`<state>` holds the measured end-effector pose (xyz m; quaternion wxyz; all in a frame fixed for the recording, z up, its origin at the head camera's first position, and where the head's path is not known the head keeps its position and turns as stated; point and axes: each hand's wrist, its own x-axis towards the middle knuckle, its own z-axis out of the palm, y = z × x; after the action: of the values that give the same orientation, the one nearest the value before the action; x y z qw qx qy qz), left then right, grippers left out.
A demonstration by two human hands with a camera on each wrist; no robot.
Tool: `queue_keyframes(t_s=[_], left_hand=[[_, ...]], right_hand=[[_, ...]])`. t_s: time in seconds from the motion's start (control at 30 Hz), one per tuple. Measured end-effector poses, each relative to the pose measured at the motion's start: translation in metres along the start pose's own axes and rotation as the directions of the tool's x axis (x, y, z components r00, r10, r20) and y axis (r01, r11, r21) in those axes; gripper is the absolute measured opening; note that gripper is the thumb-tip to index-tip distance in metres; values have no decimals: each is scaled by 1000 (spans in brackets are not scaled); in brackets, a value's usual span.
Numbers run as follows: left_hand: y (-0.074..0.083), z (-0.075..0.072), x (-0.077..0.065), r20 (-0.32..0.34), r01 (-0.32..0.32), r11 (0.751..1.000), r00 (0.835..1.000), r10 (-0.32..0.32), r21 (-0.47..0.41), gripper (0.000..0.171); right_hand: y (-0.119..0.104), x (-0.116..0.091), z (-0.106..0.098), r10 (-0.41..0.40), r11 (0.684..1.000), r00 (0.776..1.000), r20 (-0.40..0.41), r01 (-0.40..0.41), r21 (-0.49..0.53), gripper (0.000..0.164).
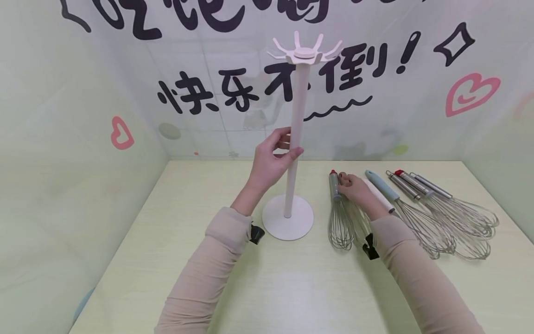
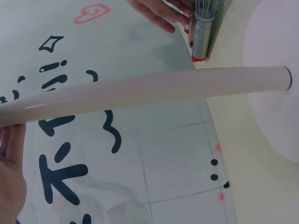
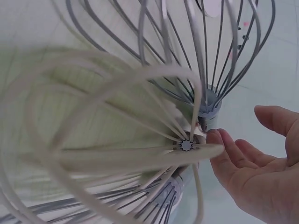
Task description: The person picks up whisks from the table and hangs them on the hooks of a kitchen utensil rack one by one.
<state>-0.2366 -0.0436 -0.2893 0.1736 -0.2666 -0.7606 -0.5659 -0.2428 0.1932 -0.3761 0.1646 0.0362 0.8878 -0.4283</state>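
Note:
A white stand has an upright pole [image 1: 297, 102], a round base [image 1: 288, 227] and a crown of upturned hooks [image 1: 305, 52]. My left hand [image 1: 271, 160] grips the pole about halfway up, thumb in front and fingers behind. To the right, my right hand [image 1: 356, 190] reaches over the whisks, nearest a grey-handled whisk with a red tip [image 1: 335, 185] and a cream-wired whisk [image 3: 187, 145]. In the right wrist view its thumb stands apart and its fingertips are beside the handles; whether they touch is unclear. My right hand partly hides the cream-wired whisk in the head view.
A white-handled whisk [image 1: 379, 197], a blue-handled whisk [image 1: 381, 185] and several metal-handled whisks [image 1: 434, 185] lie side by side on the right of the pale table [image 1: 283, 287]. A printed wall covering [image 1: 233, 134] rises behind the table.

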Motion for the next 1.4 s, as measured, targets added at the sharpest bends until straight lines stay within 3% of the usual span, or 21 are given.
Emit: queue_keyframes(t_s=[0.37,0.6,0.9,1.4], left_hand=[[-1,-1,1,18,-5,1000,1000,4,30,41],[-3,-1,1,23,-3,1000,1000,3,17,40],[-3,-2,2,31,9,1000,999,-9,14,40],[-2,-2,2,35,15,1000,999,-16,19,40]], right_hand=[[6,10,9,-25,996,999,-47,21,-88,58],[8,14,15,-89,974,995,-46,77,-212,68],[5,17,27,-16,988,999,-52,8,-154,70],[3,17,30,-15,995,996,-88,5,-104,62]])
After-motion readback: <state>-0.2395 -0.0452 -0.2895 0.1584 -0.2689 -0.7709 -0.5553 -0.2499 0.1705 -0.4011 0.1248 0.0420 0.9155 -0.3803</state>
